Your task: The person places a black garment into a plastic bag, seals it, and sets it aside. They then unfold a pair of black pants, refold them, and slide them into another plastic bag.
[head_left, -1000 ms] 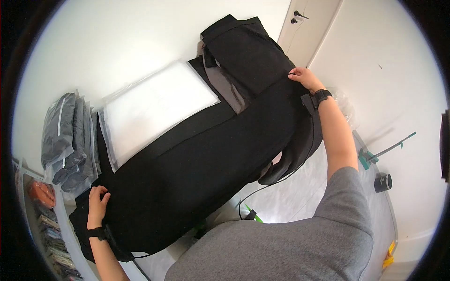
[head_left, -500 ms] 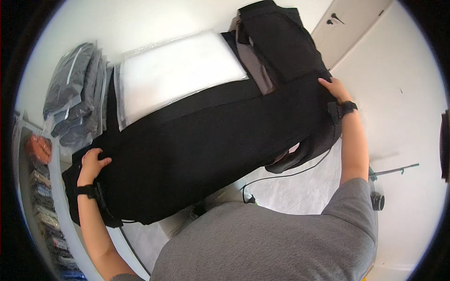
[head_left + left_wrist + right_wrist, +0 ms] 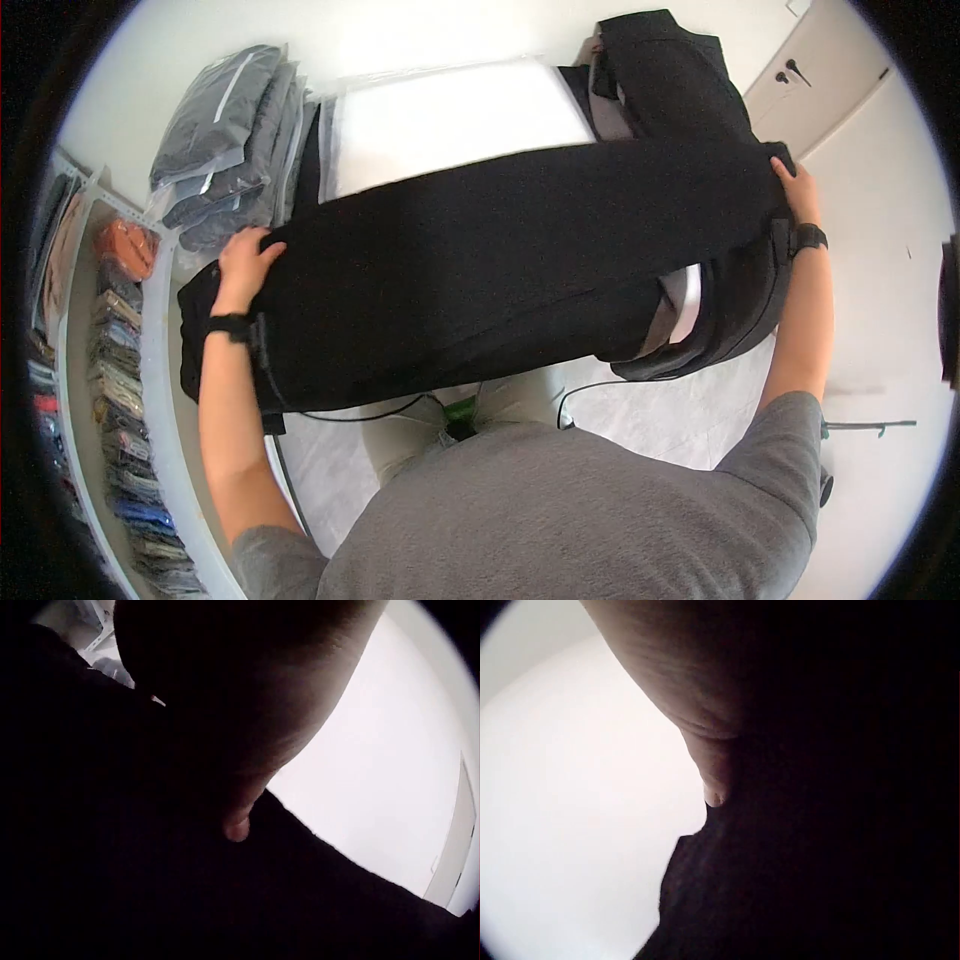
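Observation:
A long black garment (image 3: 480,260) stretches sideways between both hands, its upper edge raised over the lower part of a flat white sheet-like stack in clear plastic (image 3: 450,120). My left hand (image 3: 245,265) grips the cloth at its upper left end; in the left wrist view the thumb (image 3: 238,829) lies on the dark fabric. At the far upper right corner, my right hand (image 3: 797,192) pinches the edge, thumb (image 3: 717,796) in front and the other fingers hidden behind the cloth. Grey and white lining (image 3: 685,305) shows where the garment hangs down on the right.
Several dark clothes in clear bags (image 3: 225,120) are piled behind the left hand. A white shelf (image 3: 165,370) at the left holds many packed garments, among them an orange packet (image 3: 128,250). More folded black cloth (image 3: 680,80) lies at the back right, near a door (image 3: 830,75).
Both hands have lifted the garment's edge, which now covers part of the white stack. Earlier the cloth lay flat. The head view has also turned, levelling the scene.

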A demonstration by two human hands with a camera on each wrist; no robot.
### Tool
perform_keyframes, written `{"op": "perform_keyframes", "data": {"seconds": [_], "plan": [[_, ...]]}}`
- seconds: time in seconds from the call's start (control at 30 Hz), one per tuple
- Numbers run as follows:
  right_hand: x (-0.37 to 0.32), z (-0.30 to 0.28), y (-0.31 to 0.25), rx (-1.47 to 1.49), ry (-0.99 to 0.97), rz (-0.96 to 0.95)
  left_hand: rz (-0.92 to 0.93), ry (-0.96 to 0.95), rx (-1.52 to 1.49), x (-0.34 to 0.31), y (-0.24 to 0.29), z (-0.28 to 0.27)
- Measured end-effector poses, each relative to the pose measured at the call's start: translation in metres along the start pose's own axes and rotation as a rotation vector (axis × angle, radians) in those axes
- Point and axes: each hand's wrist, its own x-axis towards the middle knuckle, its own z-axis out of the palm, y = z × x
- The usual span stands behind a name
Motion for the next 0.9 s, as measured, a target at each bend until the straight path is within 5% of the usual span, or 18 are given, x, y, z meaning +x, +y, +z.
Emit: {"op": "perform_keyframes", "data": {"seconds": [0.07, 0.2, 0.27, 0.37, 0.43, 0.5, 0.57, 0.63, 0.7, 0.73, 0.77, 0.83, 0.9], "plan": [[0.000, 0.024, 0.011, -0.241, -0.146, -0.054, -0.108, -0.239, 0.050, 0.002, 0.016, 0.003], [-0.009, 0.022, 0.051, 0.160, -0.473, 0.187, -0.083, -0.167, -0.196, -0.031, 0.035, -0.035], [-0.043, -0.002, 0.015, 0.180, -0.486, 0.354, -0.139, -0.161, -0.451, -0.058, 0.059, -0.067], [-0.025, 0.003, 0.042, 0.168, -0.545, 0.342, -0.038, -0.219, -0.469, -0.100, 0.119, -0.103], [-0.006, 0.010, 0.061, 0.030, -0.385, 0.060, -0.069, -0.311, -0.486, -0.121, 0.145, -0.108], [-0.004, 0.012, 0.053, -0.038, -0.349, 0.106, -0.116, -0.401, -0.489, -0.142, 0.161, -0.106], [0.005, 0.028, 0.057, -0.049, -0.351, 0.098, -0.073, -0.233, -0.442, -0.150, 0.166, -0.090], [0.011, 0.048, 0.061, -0.582, -0.102, -0.032, -0.086, -0.188, -0.406, -0.154, 0.168, -0.078], [-0.043, 0.034, -0.025, -0.284, 0.069, -0.279, -0.100, -0.148, -0.373, -0.158, 0.172, -0.068], [-0.100, 0.018, -0.098, 0.086, -0.065, -0.287, -0.099, -0.062, -0.370, -0.158, 0.174, -0.064], [-0.149, 0.007, -0.146, 0.228, -0.123, -0.467, -0.092, 0.022, -0.363, -0.160, 0.175, -0.062], [-0.251, -0.010, -0.229, 0.510, -0.472, -0.486, -0.045, 0.074, -0.392, -0.160, 0.175, -0.057], [-0.309, 0.018, -0.257, 0.638, -0.789, -0.971, 0.012, 0.132, -0.420, -0.158, 0.176, -0.058]]}}
